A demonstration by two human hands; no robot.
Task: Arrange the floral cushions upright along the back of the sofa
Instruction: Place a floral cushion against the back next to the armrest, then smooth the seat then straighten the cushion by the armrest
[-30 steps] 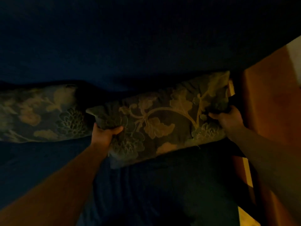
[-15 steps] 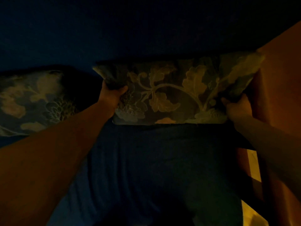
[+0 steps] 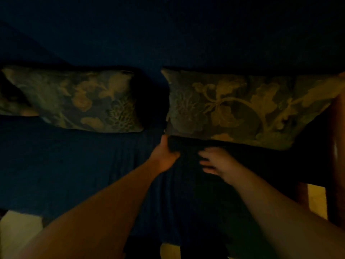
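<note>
The scene is very dim. A floral cushion [image 3: 242, 109] stands upright against the dark blue sofa back [image 3: 168, 43] at the right end. A second floral cushion [image 3: 80, 100] leans on the back to its left, with a gap between them. Part of a third floral cushion [image 3: 11, 105] shows at the far left edge. My left hand [image 3: 165, 156] hovers over the seat just below the right cushion's lower left corner, thumb close to it, fingers curled. My right hand [image 3: 214, 161] is over the seat below that cushion, fingers spread, holding nothing.
The dark blue seat [image 3: 84, 165] stretches in front of the cushions. A wooden armrest [image 3: 337, 146] bounds the sofa on the right. Pale floor [image 3: 18, 230] shows at the lower left and lower right.
Both hands have let go of the right cushion and drawn back toward the seat's middle. The cushion now rests upright against the back. The view has shifted right, showing more of the left cushions.
</note>
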